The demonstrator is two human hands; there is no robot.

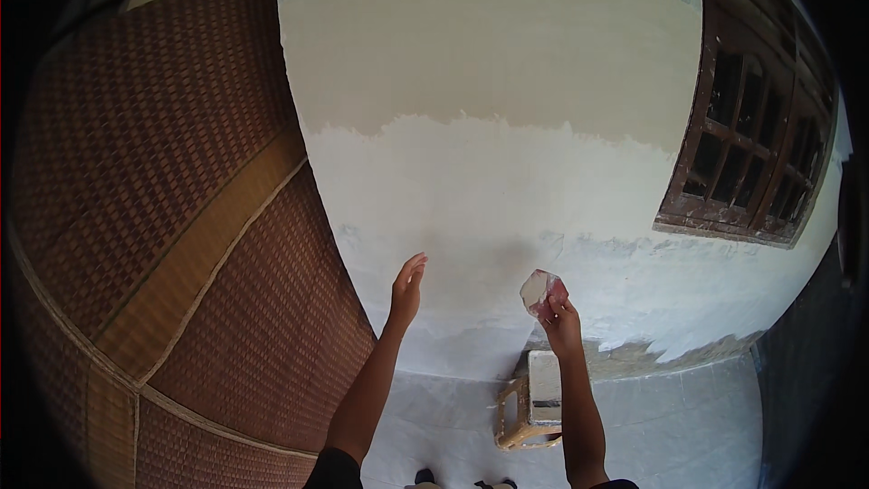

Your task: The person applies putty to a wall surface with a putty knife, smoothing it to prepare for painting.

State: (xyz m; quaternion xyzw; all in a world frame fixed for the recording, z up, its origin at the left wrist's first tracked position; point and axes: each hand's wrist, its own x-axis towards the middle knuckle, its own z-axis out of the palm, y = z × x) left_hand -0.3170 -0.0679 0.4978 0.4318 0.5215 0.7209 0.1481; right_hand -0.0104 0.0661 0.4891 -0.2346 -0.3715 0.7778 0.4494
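Note:
My right hand (pixel 562 326) grips a flat, angular red piece smeared with whitish paste (pixel 540 292); its exact kind I cannot make out. It is held up in front of the wall (pixel 471 190), and I cannot tell whether it touches. My left hand (pixel 407 290) is raised before the same wall, fingers stretched out and nothing in them. Across the wall run a beige upper band, a whiter middle and rough grey patches lower down. Partly behind my right forearm, a whitish-smeared container (pixel 545 371) rests on a tan plastic stool (pixel 512 412).
A brown woven panel (pixel 244 281) with tan strips slopes along the left side. At the upper right, a dark wooden window (pixel 738 136) with small panes is set in the wall. Greyish sheeting (pixel 670 426) covers the floor, where my feet show at the bottom edge.

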